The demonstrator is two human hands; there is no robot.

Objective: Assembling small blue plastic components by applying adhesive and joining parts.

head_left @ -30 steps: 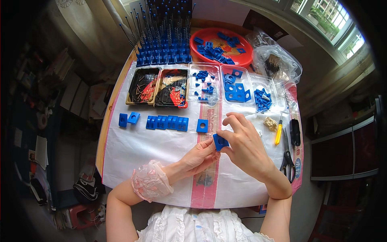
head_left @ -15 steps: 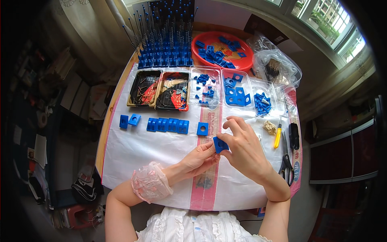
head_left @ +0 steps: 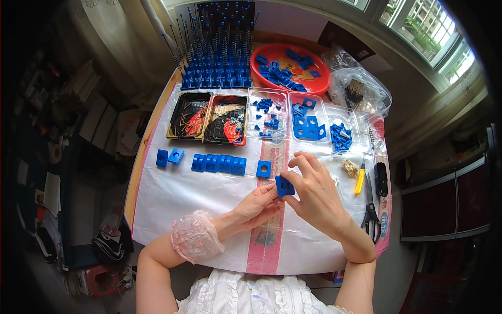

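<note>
Between my two hands, above the table's middle, is a blue plastic bracket with a round hole. My left hand pinches its left and lower side. My right hand grips it from the right between thumb and index finger, the other fingers raised. Just beyond lies another blue square piece with a hole. Left of that a row of several blue pieces sits side by side, and two more blue pieces lie farther left.
Black trays of screws and nuts and clear boxes of blue parts line the back. Behind them stand spring-rod assemblies and a red basin. At right lie a yellow-handled screwdriver and scissors.
The bracket has turned slightly between my fingers, and its holed face shows more squarely. Both hands have hardly moved. The whole view has shifted a little.
</note>
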